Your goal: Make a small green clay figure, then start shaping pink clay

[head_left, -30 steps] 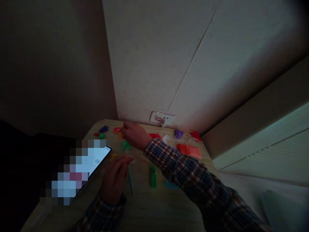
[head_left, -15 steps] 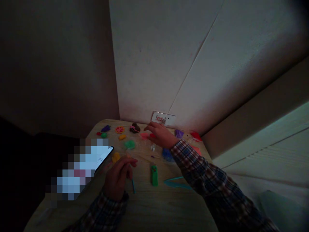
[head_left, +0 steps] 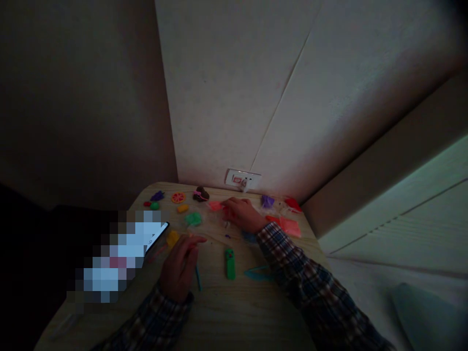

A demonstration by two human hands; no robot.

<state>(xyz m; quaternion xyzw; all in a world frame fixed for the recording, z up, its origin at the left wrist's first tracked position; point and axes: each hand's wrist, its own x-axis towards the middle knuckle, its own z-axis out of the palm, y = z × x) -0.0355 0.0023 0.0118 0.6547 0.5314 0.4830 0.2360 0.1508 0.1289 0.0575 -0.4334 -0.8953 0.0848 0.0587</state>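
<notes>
My right hand is low over the far middle of the table, its fingers closing around a red plastic packet. A pink packet lies just left of those fingertips. My left hand is near the front left with its fingers stretched out, apparently holding nothing. A thin blue stick shows below its fingertips; whether they touch is unclear. Between the hands lies a green block-shaped figure with small dark and red marks. Blue flat tools lie partly under my right forearm.
A lit phone leans at the left. Small shaped pieces include a brown one and an orange-pink disc. Green, yellow, purple and coral lumps or packets lie about. A wall with a socket stands behind.
My right hand has come down and slightly toward me, onto the red packet. The left hand stays nearly in place, its thumb drawn back a little. The view has shifted slightly.
</notes>
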